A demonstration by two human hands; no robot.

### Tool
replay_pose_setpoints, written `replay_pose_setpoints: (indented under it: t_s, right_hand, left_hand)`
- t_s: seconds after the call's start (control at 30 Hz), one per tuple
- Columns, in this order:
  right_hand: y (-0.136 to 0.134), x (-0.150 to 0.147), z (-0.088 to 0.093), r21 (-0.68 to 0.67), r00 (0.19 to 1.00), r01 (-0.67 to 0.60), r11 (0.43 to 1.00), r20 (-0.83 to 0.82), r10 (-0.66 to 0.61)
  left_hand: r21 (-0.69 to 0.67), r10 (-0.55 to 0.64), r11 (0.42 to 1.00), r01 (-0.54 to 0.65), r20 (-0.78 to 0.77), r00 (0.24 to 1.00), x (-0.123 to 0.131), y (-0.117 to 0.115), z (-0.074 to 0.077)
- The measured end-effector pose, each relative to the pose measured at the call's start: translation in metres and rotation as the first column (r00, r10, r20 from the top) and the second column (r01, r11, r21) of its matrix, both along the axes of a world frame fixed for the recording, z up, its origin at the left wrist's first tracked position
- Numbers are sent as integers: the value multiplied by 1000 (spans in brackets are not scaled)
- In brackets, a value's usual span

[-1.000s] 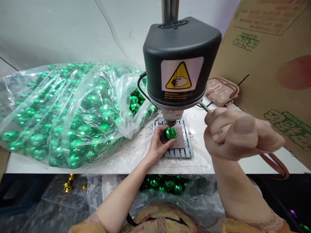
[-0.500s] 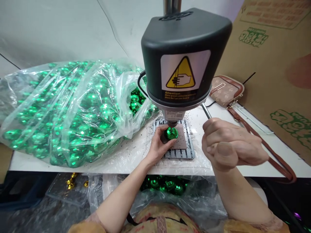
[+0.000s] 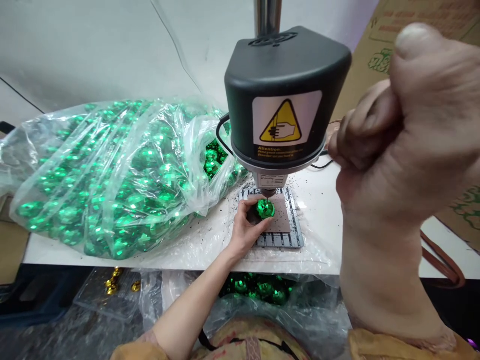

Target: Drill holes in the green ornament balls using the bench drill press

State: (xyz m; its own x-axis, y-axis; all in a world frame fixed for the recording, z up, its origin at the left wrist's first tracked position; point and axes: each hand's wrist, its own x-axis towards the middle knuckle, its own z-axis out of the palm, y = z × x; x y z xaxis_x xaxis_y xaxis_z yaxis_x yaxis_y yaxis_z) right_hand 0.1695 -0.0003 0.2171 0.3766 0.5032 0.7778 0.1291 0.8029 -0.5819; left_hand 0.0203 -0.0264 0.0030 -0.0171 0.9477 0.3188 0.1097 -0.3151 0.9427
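My left hand (image 3: 243, 231) pinches a green faceted disco-ball ornament (image 3: 266, 209) between thumb and fingers. The ornament rests on the slotted base plate (image 3: 296, 235) of a small bench drill press (image 3: 285, 70). A thin drill bit under the chuck (image 3: 268, 193) points down at the ball's top; whether it touches I cannot tell. Large and close to the camera, my right hand (image 3: 412, 135) is raised beside the drill head, its fingers curled round the press's feed lever. The hand hides the lever itself.
A big clear plastic bag (image 3: 123, 185) of green ornaments lies left of the press. Dark shavings dot the white table (image 3: 318, 205). More green balls (image 3: 262, 287) sit in plastic below the table edge. A cardboard box (image 3: 369, 75) and a brown strap (image 3: 444, 262) are at right.
My right hand has swung up and toward the camera from beside the press. The drill bit has risen, showing more of it above the ball. My left hand stays on the ornament.
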Motion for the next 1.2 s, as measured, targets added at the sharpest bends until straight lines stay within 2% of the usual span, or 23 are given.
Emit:
replay_pose_setpoints:
  t_s: [0.1,0.23,0.33,0.5,0.67,0.73,0.8,0.87,0.93,1.0,1.07,1.13,1.2]
  right_hand:
    - [6,-5,8,27,990,-19,999,-137,22]
    - [7,-2,7,-19,988,-55,998,-149,51]
    - [9,0,5,-1,989,-51,999,-141,51]
    - [11,-2,5,68,988,-44,997,-142,53]
    - [6,-2,5,-28,992,-24,999,-123,20]
    - [6,-2,4,-1,992,-24,1000,-127,23]
    - [7,-2,4,36,990,-29,999,-137,34]
    - [9,-1,4,37,989,-33,999,-144,38]
    - [9,-1,3,10,989,-33,999,-145,34]
    - [8,-1,3,7,987,-29,1000,-155,30]
    - [8,-1,2,3,987,-35,999,-158,35]
    - [8,0,2,6,985,-39,999,-169,39]
    - [9,0,1,0,984,-37,999,-175,36]
  left_hand:
    - [67,84,994,-85,20,996,0,-4,-2]
    - [192,184,964,-182,9,983,-4,-14,-6]
    - [288,205,939,-188,-30,978,-7,-24,-5]
    - [382,215,906,-181,-47,976,-10,-34,5]
    - [428,246,886,-176,-114,963,-13,-39,18]
    - [438,242,886,-151,-160,957,-15,-48,22]
    - [427,158,903,-48,-228,961,-18,-64,23]
    - [382,-12,913,142,-322,947,-24,-85,20]
    - [300,-191,890,343,-436,879,-33,-109,11]
    - [183,-315,860,475,-542,779,-44,-129,-3]
    - [43,-381,852,521,-631,676,-56,-144,-19]
    - [-110,-427,858,501,-694,579,-67,-152,-34]
    - [-226,-452,873,433,-708,542,-74,-156,-43]
